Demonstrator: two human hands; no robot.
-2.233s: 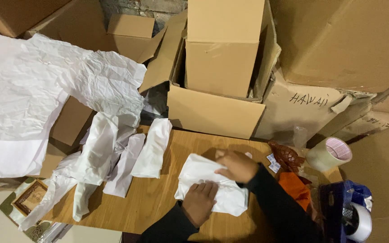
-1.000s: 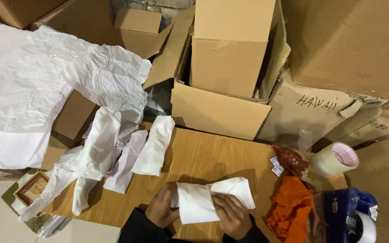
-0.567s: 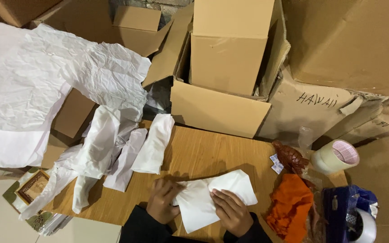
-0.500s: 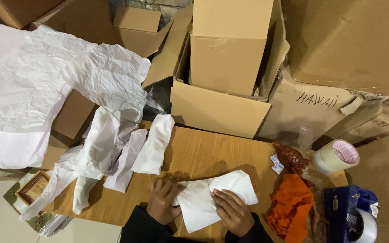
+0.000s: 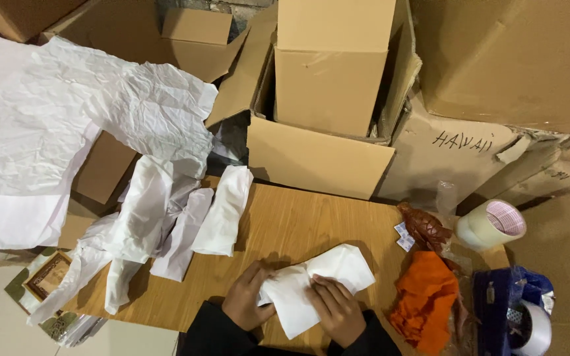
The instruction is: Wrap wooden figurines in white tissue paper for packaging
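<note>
A bundle wrapped in white paper (image 5: 321,280) lies on the wooden table (image 5: 298,221) near its front edge. My left hand (image 5: 249,300) grips the bundle's left end, fingers curled around the paper. My right hand (image 5: 334,310) presses flat on its lower middle. Whatever is inside the paper is hidden. Several finished white paper-wrapped bundles (image 5: 222,211) lie in a row at the table's left end.
A large crumpled white paper sheet (image 5: 54,125) covers boxes at the left. Open cardboard boxes (image 5: 328,92) stand behind the table. At the right lie an orange cloth (image 5: 427,300), a brown carved figure (image 5: 423,227), a tape roll (image 5: 493,224) and a blue bag (image 5: 512,306).
The paper was flat under both hands at first; it is now folded into a bundle, turned diagonally, with my left hand closing around its left end.
</note>
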